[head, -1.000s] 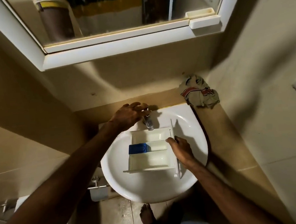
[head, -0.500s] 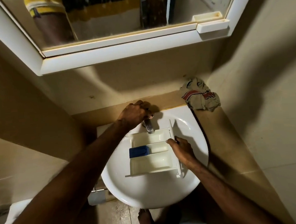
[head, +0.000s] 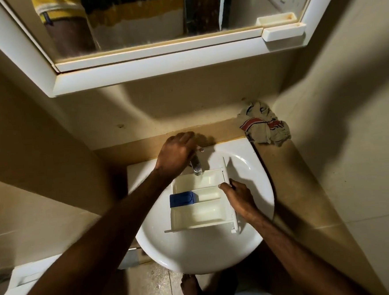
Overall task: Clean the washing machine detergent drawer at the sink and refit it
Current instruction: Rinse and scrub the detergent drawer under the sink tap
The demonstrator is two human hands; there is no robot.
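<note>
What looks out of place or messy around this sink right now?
A crumpled striped rag lies bunched on the ledge at the sink's far right corner. The detergent drawer sits level; no spill or damage shows.

Bathroom corner above and beside the basin

A crumpled striped rag (head: 264,127) lay at the ledge's (head: 306,185) back corner; a white-framed mirror cabinet (head: 160,66) hung on the wall above.

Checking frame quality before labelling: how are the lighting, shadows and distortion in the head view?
Head view: dim and warm; hard shadows lie on the wall below the mirror cabinet and right of the crumpled rag; the left hand shades the tap; wide-angle bend at the edges; the drawer in the sink is sharp, without glare.
</note>
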